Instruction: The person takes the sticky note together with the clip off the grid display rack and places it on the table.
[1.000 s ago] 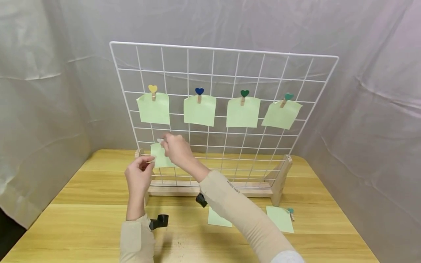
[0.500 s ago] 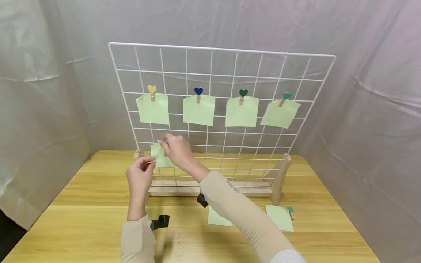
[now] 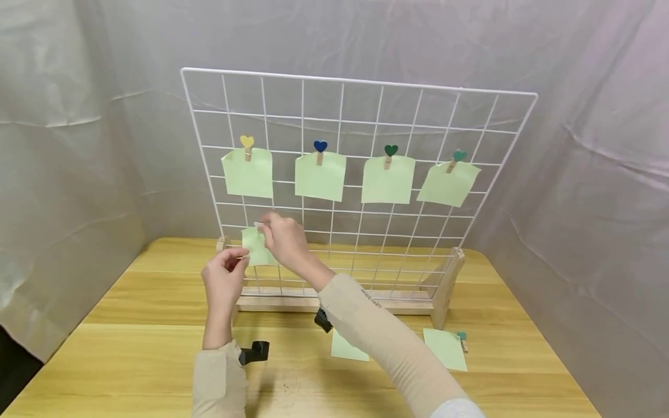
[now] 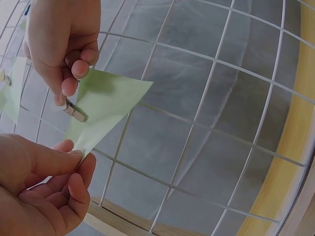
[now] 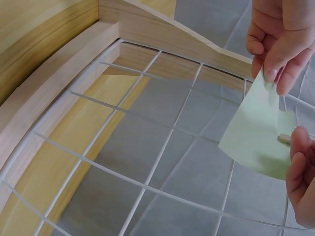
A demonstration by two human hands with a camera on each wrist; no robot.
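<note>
A pale green paper note (image 3: pixel 256 249) lies against the lower left of a white wire grid (image 3: pixel 360 78). My left hand (image 3: pixel 223 280) pinches the note's left edge between thumb and fingertips. At the note's top, my right hand (image 3: pixel 286 241) pinches a small wooden clothespin (image 4: pixel 76 113) with a whitish top, mostly covered by the fingers. In the left wrist view the clothespin's wooden end lies over the note's face. Whether it grips a wire as well, I cannot tell. The right wrist view shows the note (image 5: pixel 258 130) bent outward toward the left fingers.
Higher up hang several green notes (image 3: pixel 320 180) under heart-topped clothespins (image 3: pixel 320 147). A wooden stand (image 3: pixel 444 290) holds the grid on the wooden table (image 3: pixel 130 325). In front lie a note (image 3: pixel 347 347) partly behind the right sleeve, another note (image 3: pixel 445 349) and a teal-heart clothespin (image 3: pixel 463 341).
Both hands keep their holds on the note and clothespin, with only slight finger movement at the clothespin. The head view has shifted a little.
</note>
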